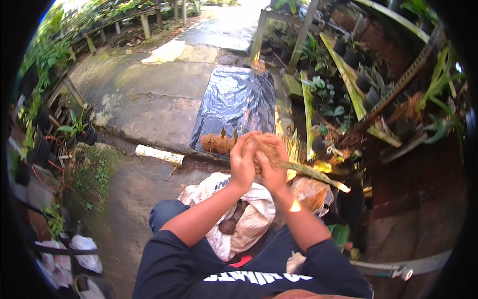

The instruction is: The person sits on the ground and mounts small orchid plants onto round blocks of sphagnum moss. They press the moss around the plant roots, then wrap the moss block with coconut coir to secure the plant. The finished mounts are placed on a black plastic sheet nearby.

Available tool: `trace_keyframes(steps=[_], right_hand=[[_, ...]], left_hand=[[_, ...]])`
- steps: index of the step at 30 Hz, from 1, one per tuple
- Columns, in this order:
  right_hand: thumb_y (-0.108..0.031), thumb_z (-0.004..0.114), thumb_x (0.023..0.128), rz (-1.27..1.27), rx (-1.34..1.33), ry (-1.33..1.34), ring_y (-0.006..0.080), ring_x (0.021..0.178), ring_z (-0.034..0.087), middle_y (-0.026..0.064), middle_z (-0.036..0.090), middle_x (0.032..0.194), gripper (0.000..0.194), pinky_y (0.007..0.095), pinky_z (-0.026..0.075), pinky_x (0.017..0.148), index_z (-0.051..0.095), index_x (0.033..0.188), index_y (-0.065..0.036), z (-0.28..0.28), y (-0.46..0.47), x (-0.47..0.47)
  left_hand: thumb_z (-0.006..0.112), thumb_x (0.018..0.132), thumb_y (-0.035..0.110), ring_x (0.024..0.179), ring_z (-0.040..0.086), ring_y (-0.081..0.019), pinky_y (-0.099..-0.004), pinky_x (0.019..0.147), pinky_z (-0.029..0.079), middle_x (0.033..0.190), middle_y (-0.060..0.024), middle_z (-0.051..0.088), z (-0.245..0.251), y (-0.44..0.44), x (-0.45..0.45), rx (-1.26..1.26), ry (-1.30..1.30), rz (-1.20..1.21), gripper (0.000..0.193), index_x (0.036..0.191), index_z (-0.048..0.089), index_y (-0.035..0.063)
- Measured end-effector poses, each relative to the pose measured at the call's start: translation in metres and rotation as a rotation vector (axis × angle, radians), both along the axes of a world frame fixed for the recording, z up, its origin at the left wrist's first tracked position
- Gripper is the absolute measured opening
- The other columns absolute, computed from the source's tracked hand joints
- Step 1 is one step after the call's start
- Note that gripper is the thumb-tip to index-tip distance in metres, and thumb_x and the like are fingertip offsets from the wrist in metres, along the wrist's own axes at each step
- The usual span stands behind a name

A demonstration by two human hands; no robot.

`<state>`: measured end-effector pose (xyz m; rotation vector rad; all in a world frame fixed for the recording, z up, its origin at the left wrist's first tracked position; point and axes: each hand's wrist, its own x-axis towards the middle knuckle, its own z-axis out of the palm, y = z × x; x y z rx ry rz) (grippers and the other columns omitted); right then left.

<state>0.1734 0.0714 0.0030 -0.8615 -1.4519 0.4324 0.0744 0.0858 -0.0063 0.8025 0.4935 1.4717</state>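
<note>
Between my left hand (243,164) and my right hand (274,160) is a ball of brown coconut fibre (266,148), pressed from both sides. A long green mottled leaf cutting (315,173) sticks out of it to the right, its end pale. Beyond my hands lies a black plastic sheet (239,101), with several fibre balls (217,143) in a row along its near edge, short green shoots standing from some. Below my forearms an open white woven sack (254,228) holds dark material and a brown lump (227,226).
A clear plastic bag of brown fibre (313,194) stands right of the sack. Yellowish leaf pieces (293,147) lie beside the sheet. A white pipe (158,154) lies at the slab's edge, left. Potted plants (358,80) and mossy boards fill the right; a potted plant (86,131) stands left.
</note>
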Motion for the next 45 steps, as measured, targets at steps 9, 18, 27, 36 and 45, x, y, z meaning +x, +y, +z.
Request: trace_keyframes(steps=[9,18,27,36,45], right_hand=[[-0.013,0.079,0.068,0.478,-0.174,-0.43,0.0307,0.105,0.064,0.015,0.064,0.106,0.031,0.0398,0.05,0.093,0.068,0.094,0.0,0.034,0.015,0.033],[-0.028,0.082,0.073,0.682,-0.476,-0.103,0.03,0.122,0.058,0.0143,0.063,0.128,0.045,0.042,0.044,0.107,0.072,0.109,-0.003,0.029,0.008,0.049],[-0.041,0.079,0.083,0.18,-0.204,-0.121,0.0313,0.14,0.046,0.0186,0.047,0.153,0.077,0.0455,0.034,0.118,0.05,0.143,-0.002,0.012,0.014,0.014],[-0.055,0.048,0.106,0.165,-0.267,0.517,0.0243,0.139,0.045,0.0128,0.044,0.151,0.07,0.0411,0.035,0.118,0.035,0.153,-0.004,-0.009,-0.002,-0.037],[-0.061,0.037,0.106,0.625,-0.704,1.193,0.0269,0.123,0.061,0.0099,0.064,0.133,0.063,0.0444,0.048,0.107,0.058,0.137,-0.009,0.035,-0.01,-0.013]], left_hand=[[0.03,0.105,0.054,0.121,0.064,-0.0267,-0.0481,0.105,0.051,0.131,-0.0086,0.064,-0.005,-0.005,-0.014,-0.507,-0.373,-0.522,0.054,0.135,0.057,0.0174],[0.021,0.107,0.048,0.127,0.061,-0.0311,-0.0509,0.11,0.048,0.138,-0.0142,0.061,0.003,-0.006,-0.007,-0.455,-0.35,-0.607,0.059,0.14,0.052,0.0121],[0.026,0.105,0.037,0.121,0.064,-0.0326,-0.0497,0.106,0.051,0.132,-0.0174,0.065,0.008,0.022,-0.01,-0.468,-0.445,-0.368,0.055,0.133,0.058,0.0028],[0.045,0.103,0.013,0.102,0.069,-0.0239,-0.0377,0.093,0.054,0.106,-0.0101,0.072,0.007,0.021,-0.008,-0.227,-0.281,0.204,0.025,0.105,0.066,-0.0003],[0.056,0.09,0.005,0.102,0.068,-0.031,-0.0404,0.093,0.053,0.105,-0.0179,0.07,0.043,0.011,-0.04,0.705,0.503,0.542,0.02,0.102,0.069,-0.0038]])
